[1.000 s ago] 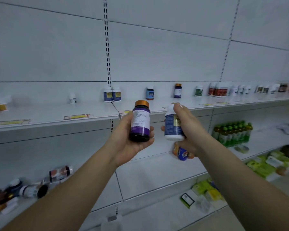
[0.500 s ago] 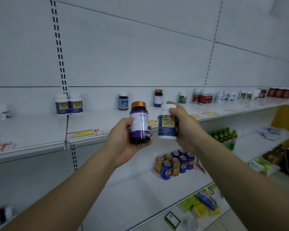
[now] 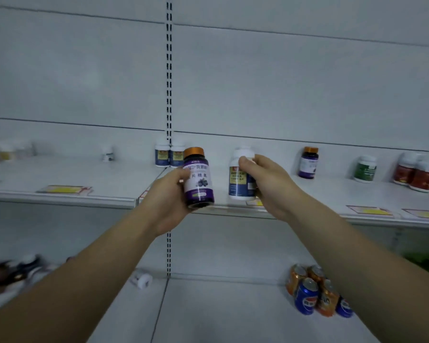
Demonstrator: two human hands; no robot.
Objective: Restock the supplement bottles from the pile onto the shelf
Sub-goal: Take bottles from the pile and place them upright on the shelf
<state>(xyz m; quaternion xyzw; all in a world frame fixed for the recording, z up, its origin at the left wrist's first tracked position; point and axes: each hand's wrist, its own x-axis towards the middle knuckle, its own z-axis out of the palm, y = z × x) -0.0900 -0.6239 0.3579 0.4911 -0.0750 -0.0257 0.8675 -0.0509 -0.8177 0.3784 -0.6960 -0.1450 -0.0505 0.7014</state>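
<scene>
- Your left hand (image 3: 167, 199) grips a dark purple bottle (image 3: 198, 178) with an orange cap, held in front of the white shelf (image 3: 60, 174); its long axis is near upright, cap tilted slightly left and up, label facing you.
- Your right hand (image 3: 268, 184) curls around a white bottle (image 3: 239, 179) with a blue and yellow label, upright, cap up, thumb across its shoulder; whether its base touches the shelf edge cannot be told.
- The two bottles are side by side, apart, with a clear gap between them.
- Far on the shelf stand two blue-labelled bottles (image 3: 169, 155), left of the purple one, and a dark orange-capped bottle (image 3: 308, 162) to the right.
- Below right, drink cans (image 3: 315, 292) cluster on the lower shelf (image 3: 221, 313).
</scene>
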